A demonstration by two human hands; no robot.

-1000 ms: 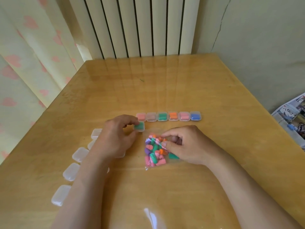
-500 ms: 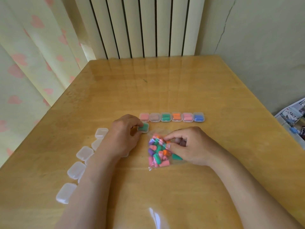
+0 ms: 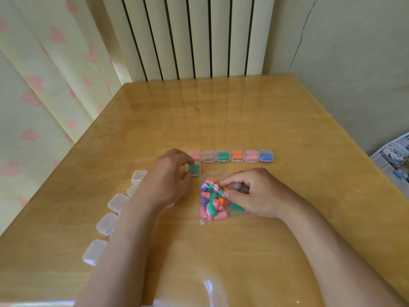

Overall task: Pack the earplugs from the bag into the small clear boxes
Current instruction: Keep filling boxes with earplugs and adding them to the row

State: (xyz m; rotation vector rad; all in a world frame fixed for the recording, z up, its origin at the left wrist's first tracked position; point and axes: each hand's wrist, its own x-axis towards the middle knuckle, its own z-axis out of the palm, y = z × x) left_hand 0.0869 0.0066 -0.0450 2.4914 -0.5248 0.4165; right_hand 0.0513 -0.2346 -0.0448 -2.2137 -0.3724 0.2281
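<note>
Centre of the frame, left hand (image 3: 168,182) pinches a small clear box (image 3: 194,169) with green plugs inside, thumb and forefinger curled round it, down on the table (image 3: 243,111). Just right of that, right hand (image 3: 254,193) has thumb and forefinger pinched on the earplugs (image 3: 210,202) in the bag (image 3: 207,175). Six filled boxes (image 3: 231,156) line up just above; empty boxes (image 3: 117,201) sit lower left.

Soft daylight; glare on table (image 3: 221,120); edges warped.
</note>
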